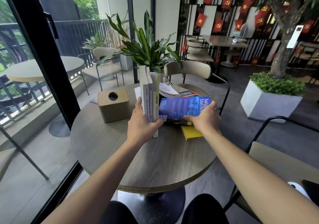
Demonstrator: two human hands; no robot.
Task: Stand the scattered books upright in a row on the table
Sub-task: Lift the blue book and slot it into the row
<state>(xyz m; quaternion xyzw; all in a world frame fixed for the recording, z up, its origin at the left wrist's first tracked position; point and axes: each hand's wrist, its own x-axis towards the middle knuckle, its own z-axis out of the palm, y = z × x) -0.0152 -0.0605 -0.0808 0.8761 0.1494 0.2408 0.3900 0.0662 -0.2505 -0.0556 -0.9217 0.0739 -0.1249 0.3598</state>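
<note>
Three pale books (149,94) stand upright side by side on the round wooden table (155,158), spines toward me. My left hand (142,121) clasps their lower ends, thumb on the right side and fingers on the left. A blue book (183,107) is tilted up off a pile just right of them, and my right hand (206,118) grips its near right edge. Under it lie a dark book (174,122) and a flat yellow book (191,132). Behind, a black book with an orange band (187,94) and an open white booklet (168,89) lie flat.
A tan wooden tissue box (114,105) stands left of the upright books. A potted leafy plant (148,51) sits at the table's far side, with a beige chair (188,71) behind it. Glass door frame (43,68) on the left; another chair (276,158) at my right.
</note>
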